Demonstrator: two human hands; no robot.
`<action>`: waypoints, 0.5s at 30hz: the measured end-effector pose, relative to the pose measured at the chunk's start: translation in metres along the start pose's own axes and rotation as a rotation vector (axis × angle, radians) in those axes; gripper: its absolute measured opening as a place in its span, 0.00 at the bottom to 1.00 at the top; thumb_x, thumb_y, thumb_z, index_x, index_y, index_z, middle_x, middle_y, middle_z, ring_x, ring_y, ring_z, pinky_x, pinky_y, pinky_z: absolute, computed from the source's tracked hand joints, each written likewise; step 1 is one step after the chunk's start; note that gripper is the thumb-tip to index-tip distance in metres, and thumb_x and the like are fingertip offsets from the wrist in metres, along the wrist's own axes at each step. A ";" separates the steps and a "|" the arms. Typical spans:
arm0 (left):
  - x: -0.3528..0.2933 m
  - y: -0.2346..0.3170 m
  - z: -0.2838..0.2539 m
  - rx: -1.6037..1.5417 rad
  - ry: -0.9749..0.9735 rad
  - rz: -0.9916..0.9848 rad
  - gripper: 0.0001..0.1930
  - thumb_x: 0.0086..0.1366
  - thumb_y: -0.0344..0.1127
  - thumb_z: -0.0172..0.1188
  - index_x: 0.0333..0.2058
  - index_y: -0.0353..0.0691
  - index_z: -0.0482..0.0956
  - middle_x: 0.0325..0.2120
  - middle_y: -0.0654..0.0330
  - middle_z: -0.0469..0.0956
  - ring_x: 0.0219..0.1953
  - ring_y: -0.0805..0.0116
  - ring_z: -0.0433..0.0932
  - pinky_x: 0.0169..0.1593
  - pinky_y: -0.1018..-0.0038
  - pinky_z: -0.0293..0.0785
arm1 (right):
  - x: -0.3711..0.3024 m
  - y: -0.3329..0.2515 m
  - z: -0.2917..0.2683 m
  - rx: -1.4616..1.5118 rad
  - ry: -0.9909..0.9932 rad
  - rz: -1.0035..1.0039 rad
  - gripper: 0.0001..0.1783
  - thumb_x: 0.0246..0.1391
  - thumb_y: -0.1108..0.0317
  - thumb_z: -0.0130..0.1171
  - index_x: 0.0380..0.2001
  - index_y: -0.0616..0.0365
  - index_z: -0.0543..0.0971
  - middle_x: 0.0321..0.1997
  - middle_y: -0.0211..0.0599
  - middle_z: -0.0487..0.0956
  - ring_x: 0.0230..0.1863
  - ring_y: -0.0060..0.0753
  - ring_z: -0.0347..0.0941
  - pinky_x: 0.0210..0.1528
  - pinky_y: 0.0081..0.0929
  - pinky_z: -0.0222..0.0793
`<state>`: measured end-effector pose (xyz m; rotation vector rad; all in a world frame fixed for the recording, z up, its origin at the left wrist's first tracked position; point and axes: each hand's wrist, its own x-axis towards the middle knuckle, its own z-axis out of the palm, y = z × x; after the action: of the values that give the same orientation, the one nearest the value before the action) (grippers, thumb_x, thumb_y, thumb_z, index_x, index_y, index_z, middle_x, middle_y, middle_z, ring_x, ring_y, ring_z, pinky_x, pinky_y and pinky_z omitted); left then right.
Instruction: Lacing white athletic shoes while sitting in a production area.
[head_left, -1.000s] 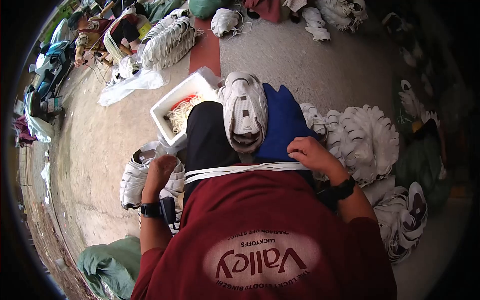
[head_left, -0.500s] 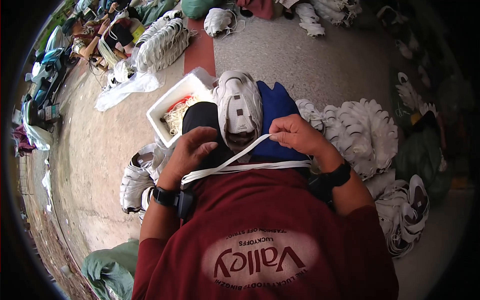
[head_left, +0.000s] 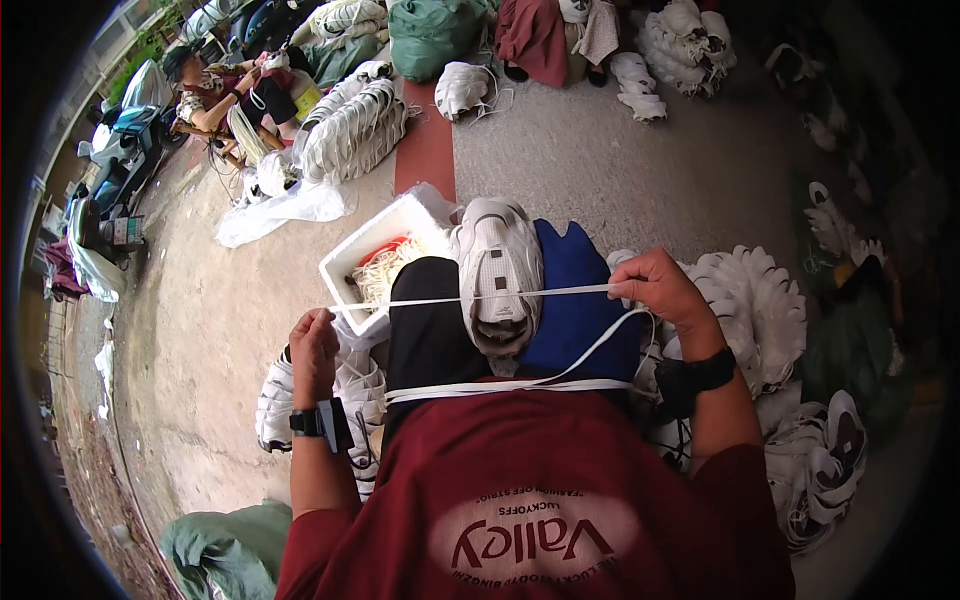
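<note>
A white shoelace (head_left: 425, 301) is drawn in a nearly straight line from side to side across a white sneaker (head_left: 495, 325) on my lap. My left hand (head_left: 314, 345) pinches its left end, out beyond the black trouser leg. On the other side my right hand (head_left: 662, 287) is closed on the lace between thumb and fingers, and a slack loop hangs below that hand. Whether the lace runs over the sneaker's upper or through it, I cannot tell. More white laces (head_left: 480, 389) lie across my waist.
A white foam box (head_left: 343, 262) holding pale laces stands beyond my left knee. Strung white shoes (head_left: 760, 310) pile up at right, with others (head_left: 355, 130) at far left near a seated person (head_left: 215, 105). Green sacks (head_left: 228, 545) lie about. A scooter (head_left: 125, 150) is parked at left.
My hands have spread apart, the left one outward and closing on the lace end, the right one outward. The lace is now stretched across the sneaker. The view has shifted slightly.
</note>
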<state>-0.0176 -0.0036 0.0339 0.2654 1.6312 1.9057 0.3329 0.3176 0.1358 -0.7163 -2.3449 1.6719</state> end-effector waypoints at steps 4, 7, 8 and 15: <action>0.016 -0.051 -0.074 0.105 0.288 0.012 0.07 0.61 0.34 0.55 0.26 0.38 0.74 0.11 0.71 0.64 0.11 0.84 0.56 0.15 0.83 0.50 | 0.018 0.011 0.007 -0.054 -0.059 0.043 0.05 0.45 0.71 0.60 0.22 0.62 0.79 0.16 0.23 0.71 0.20 0.13 0.63 0.24 0.16 0.59; 0.031 -0.079 -0.094 0.325 0.439 -0.051 0.07 0.59 0.33 0.57 0.29 0.35 0.75 0.14 0.65 0.71 0.14 0.76 0.67 0.19 0.79 0.62 | 0.025 0.017 0.011 -0.093 -0.023 0.027 0.05 0.44 0.71 0.61 0.23 0.62 0.79 0.16 0.22 0.71 0.21 0.14 0.63 0.24 0.17 0.59; 0.032 -0.087 -0.089 0.678 0.393 0.052 0.08 0.57 0.33 0.58 0.32 0.34 0.75 0.19 0.59 0.74 0.21 0.69 0.72 0.26 0.75 0.67 | 0.027 0.025 0.010 -0.106 -0.049 0.010 0.05 0.45 0.71 0.60 0.23 0.62 0.79 0.16 0.22 0.70 0.22 0.14 0.63 0.25 0.17 0.59; -0.012 -0.002 0.134 0.553 -0.460 0.371 0.17 0.62 0.33 0.54 0.48 0.31 0.70 0.40 0.53 0.76 0.46 0.64 0.74 0.52 0.72 0.67 | 0.050 -0.005 0.049 -0.097 -0.221 -0.128 0.06 0.47 0.71 0.57 0.23 0.64 0.77 0.16 0.26 0.70 0.22 0.15 0.63 0.27 0.19 0.60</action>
<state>0.0615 0.1003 0.0645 1.2083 1.8229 1.4309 0.2681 0.2987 0.1165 -0.4029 -2.5751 1.6677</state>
